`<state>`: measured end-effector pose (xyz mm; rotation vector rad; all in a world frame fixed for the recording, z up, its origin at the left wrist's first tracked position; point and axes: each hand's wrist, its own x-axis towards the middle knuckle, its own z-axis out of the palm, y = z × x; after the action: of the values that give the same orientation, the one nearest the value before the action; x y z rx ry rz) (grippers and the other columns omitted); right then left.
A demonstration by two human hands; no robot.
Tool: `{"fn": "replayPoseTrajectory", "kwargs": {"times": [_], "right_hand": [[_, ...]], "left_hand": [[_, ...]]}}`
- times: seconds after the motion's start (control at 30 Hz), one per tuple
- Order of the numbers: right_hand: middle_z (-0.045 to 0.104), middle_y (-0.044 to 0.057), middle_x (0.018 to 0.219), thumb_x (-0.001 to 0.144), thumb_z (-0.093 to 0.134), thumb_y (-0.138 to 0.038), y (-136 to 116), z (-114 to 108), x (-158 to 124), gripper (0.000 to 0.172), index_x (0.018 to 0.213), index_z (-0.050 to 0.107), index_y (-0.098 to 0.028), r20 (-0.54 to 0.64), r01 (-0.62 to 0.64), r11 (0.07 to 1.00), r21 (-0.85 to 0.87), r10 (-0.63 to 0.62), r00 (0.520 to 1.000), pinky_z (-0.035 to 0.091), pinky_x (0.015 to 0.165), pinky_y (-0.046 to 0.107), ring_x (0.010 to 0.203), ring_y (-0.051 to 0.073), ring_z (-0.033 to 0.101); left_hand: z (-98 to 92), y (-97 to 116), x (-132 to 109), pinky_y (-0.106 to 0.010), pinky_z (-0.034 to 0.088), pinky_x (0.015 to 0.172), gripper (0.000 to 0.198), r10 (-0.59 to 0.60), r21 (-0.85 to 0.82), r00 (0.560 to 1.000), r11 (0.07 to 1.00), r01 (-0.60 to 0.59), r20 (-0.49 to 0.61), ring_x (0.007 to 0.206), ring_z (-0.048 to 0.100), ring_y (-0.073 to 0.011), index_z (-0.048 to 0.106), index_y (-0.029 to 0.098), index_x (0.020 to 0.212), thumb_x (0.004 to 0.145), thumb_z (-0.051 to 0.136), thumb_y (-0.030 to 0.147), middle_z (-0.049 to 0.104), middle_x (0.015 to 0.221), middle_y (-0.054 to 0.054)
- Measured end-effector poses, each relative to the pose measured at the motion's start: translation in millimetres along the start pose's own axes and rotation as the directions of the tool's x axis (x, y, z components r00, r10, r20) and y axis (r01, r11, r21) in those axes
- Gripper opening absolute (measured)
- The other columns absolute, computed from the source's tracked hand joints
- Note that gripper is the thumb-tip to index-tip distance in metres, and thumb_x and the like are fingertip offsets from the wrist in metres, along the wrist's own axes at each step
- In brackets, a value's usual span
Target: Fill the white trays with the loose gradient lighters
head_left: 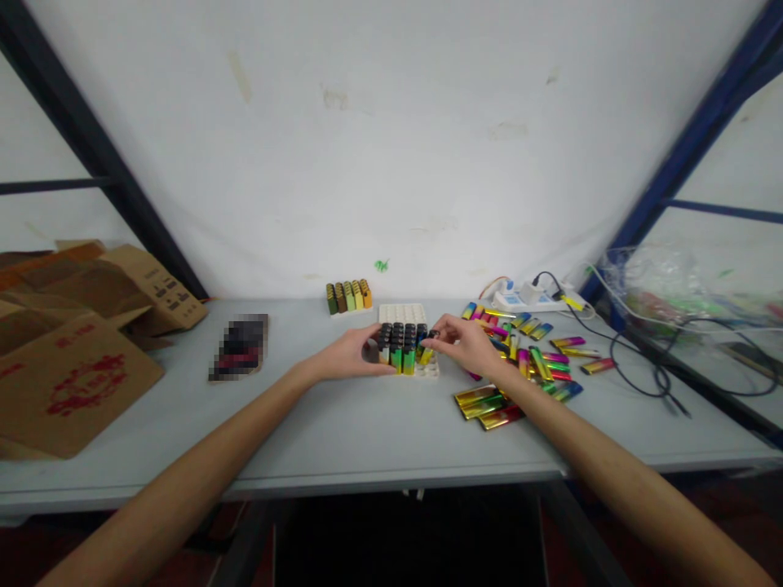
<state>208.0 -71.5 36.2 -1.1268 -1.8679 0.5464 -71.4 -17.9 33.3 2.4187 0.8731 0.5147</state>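
A white tray (433, 370) with holes carries rows of upright lighters (396, 359) with dark tops and shiny green, yellow and silver bodies. My left hand (351, 355) curves round the tray's left side, its thumb along the front and its fingers behind. Pinched between my right thumb and fingers is one lighter (428, 349), yellow with a dark top, slightly tilted at the right end of the rows. My right hand (468, 344) hides part of a loose heap of shiny coloured lighters (538, 363) lying on the table.
Behind stands another white tray (402, 312), and to its left a block of upright lighters (348, 297). A power strip (532, 297) and black cable (636, 391) lie at right. Cardboard boxes (79, 367) and a pixelated dark object (241, 346) occupy the left of the table (294, 440).
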Motion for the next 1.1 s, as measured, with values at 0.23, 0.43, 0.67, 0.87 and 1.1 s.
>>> {"fn": "replayPoseTrajectory", "kwargs": {"times": [0.23, 0.43, 0.67, 0.87, 1.1], "right_hand": [[0.072, 0.002, 0.07, 0.087, 0.075, -0.046, 2.0, 4.0, 2.8, 0.029, 0.082, 0.061, -0.02, 0.036, 0.043, 0.992, -0.119, -0.039, 0.999, 0.043, 0.058, 0.023, 0.06, 0.015, 0.063], [0.069, 0.0, 0.064, 0.089, 0.072, -0.049, 4.2, -4.6, 3.2, 0.034, 0.079, 0.062, -0.019, 0.16, 0.099, 0.97, -0.221, -0.064, 0.985, 0.037, 0.054, 0.022, 0.054, 0.012, 0.057], [0.069, 0.0, 0.064, 0.088, 0.075, -0.047, 2.7, -0.4, 5.6, 0.031, 0.08, 0.065, -0.018, 0.167, 0.077, 0.952, -0.295, -0.028, 0.986, 0.034, 0.054, 0.022, 0.055, 0.012, 0.056], [0.07, 0.0, 0.065, 0.09, 0.075, -0.042, 2.4, 7.1, 4.6, 0.026, 0.086, 0.068, -0.017, 0.168, 0.068, 0.949, -0.307, -0.017, 0.986, 0.035, 0.055, 0.022, 0.057, 0.013, 0.06], [0.072, 0.005, 0.073, 0.101, 0.055, -0.053, 5.9, -23.8, 7.3, 0.041, 0.087, 0.072, -0.018, 0.145, 0.094, 0.882, -0.462, -0.03, 0.989, 0.041, 0.066, 0.028, 0.064, 0.017, 0.062]], "left_hand": [[0.9, 0.3, -0.2, -0.036, 0.054, 0.083, 0.069, -0.003, -0.01, 1.0, 1.0, 0.003, -0.014, 0.095, 0.069, -0.0273, 0.061, 0.02, 0.129, 0.075, 0.078, 0.059, 0.075, 0.113, -0.008], [0.2, 0.3, -0.2, -0.036, 0.054, 0.083, 0.072, 0.006, -0.015, 1.0, 1.0, -0.006, -0.018, 0.096, 0.069, -0.0271, 0.06, 0.02, 0.133, 0.075, 0.079, 0.059, 0.074, 0.115, -0.008], [2.2, -3.0, 0.6, -0.035, 0.054, 0.08, 0.069, 0.0, -0.002, 1.0, 1.0, -0.001, -0.014, 0.095, 0.069, -0.0271, 0.061, 0.02, 0.13, 0.076, 0.078, 0.06, 0.074, 0.113, -0.007], [1.7, -1.5, 0.5, -0.035, 0.054, 0.082, 0.076, -0.011, 0.001, 1.0, 1.0, 0.011, -0.016, 0.1, 0.068, -0.0282, 0.058, 0.02, 0.136, 0.075, 0.079, 0.06, 0.073, 0.118, -0.008], [-0.6, 2.6, 0.5, -0.035, 0.055, 0.081, 0.07, -0.01, -0.002, 1.0, 1.0, 0.01, -0.007, 0.094, 0.069, -0.0264, 0.061, 0.02, 0.129, 0.075, 0.077, 0.061, 0.074, 0.114, -0.008]]}}
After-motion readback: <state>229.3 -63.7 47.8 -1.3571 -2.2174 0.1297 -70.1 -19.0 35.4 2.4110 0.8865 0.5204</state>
